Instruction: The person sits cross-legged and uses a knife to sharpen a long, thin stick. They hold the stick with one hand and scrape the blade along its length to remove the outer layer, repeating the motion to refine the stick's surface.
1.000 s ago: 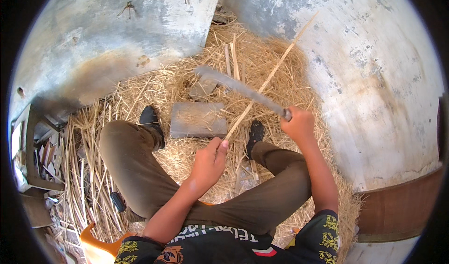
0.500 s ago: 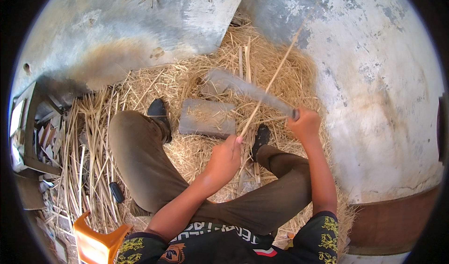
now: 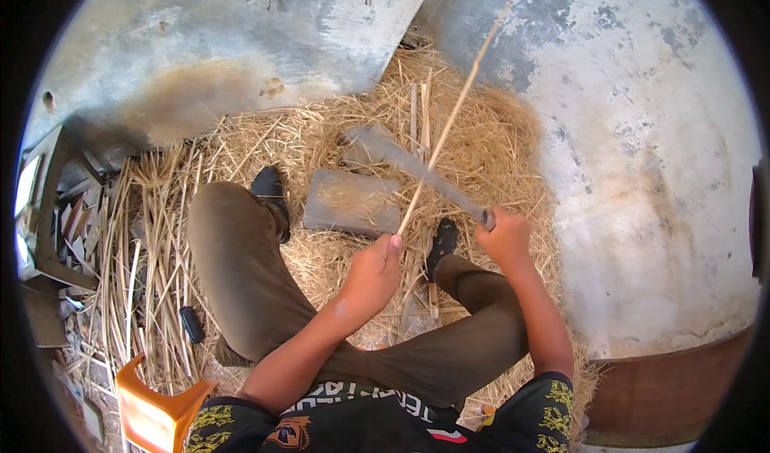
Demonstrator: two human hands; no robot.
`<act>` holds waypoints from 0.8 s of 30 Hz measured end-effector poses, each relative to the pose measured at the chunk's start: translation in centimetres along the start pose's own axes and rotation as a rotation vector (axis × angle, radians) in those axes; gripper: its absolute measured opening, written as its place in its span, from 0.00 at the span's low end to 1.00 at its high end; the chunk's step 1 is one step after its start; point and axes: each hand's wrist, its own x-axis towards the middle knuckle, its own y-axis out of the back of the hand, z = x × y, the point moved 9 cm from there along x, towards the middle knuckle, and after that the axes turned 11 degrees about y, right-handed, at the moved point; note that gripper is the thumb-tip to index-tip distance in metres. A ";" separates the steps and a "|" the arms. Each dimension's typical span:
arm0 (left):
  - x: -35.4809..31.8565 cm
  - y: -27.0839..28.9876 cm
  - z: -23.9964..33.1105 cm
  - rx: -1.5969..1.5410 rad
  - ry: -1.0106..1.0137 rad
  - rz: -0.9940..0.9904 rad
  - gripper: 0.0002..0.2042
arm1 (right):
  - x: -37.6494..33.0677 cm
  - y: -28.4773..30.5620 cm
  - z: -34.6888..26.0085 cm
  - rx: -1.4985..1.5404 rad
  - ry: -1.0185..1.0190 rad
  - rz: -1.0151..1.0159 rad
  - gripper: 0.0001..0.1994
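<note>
Pale straw (image 3: 241, 156) is lying heaped over the concrete floor (image 3: 642, 148) through the middle of the frame, and the person is sitting in it with knees bent. The left hand (image 3: 370, 275), just below centre, is pinching the lower end of a long thin cane strip (image 3: 453, 116) between thumb and curled fingers; the strip is running up and to the right toward the upper centre, where its tip is thinning out against the grey floor. The right hand (image 3: 505, 236), right of centre, is wrapped shut around the handle of a broad grey blade (image 3: 405, 160), whose flat is lying across the strip and pointing to the upper left; its outline is looking soft and blurred. A flat wooden block (image 3: 349, 203) is resting on the straw just left of the strip's lower end, between two dark shoes (image 3: 269, 188).

At the lower right, a brown round tub (image 3: 674, 393) is being cut off by the frame's rim, and its inside is not showing. At the lower left, an orange plastic stool (image 3: 152, 409) is showing only in part. At the far left edge, a dark frame with clutter (image 3: 48, 212) is lying in shadow, too dim to make out. A small dark object (image 3: 191, 325) is sitting among the stalks at the lower left.
</note>
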 end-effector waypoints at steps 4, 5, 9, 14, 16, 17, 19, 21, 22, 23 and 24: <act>-0.2 -0.3 0.5 0.124 -0.120 0.048 0.17 | 0.9 1.1 -3.1 -0.023 0.302 0.087 0.09; -0.1 -0.5 0.9 0.123 -0.105 0.031 0.17 | 1.1 1.5 -2.8 -0.036 0.337 0.127 0.09; -0.3 -0.3 1.8 0.099 -0.056 -0.027 0.16 | 2.6 1.9 0.6 -0.028 0.049 0.098 0.10; -1.9 -2.1 1.1 0.077 -0.049 -0.135 0.16 | 1.1 4.0 12.5 -0.043 -0.583 0.129 0.15; -1.6 -2.8 0.5 0.079 -0.072 -0.138 0.17 | -0.3 3.1 13.2 -0.007 -0.582 0.091 0.14; -1.5 -2.9 0.5 0.061 -0.066 -0.146 0.17 | -1.1 3.1 13.1 0.007 -0.587 0.062 0.14; -1.3 -2.9 0.3 0.029 -0.045 -0.164 0.17 | -0.5 2.8 10.1 0.024 -0.447 0.061 0.13; -1.2 -2.9 -0.2 0.006 -0.010 -0.183 0.17 | -0.5 1.5 5.2 0.027 -0.271 0.022 0.13; -1.0 -2.6 -0.2 0.001 0.000 -0.189 0.17 | -0.2 0.8 2.5 0.017 -0.156 -0.001 0.12; -0.9 -2.4 -0.4 -0.004 0.000 -0.167 0.18 | -0.1 0.3 0.5 0.008 -0.041 -0.024 0.11; -0.7 -2.4 -0.7 -0.009 0.000 -0.144 0.18 | -0.3 0.2 -0.6 -0.001 0.049 -0.031 0.11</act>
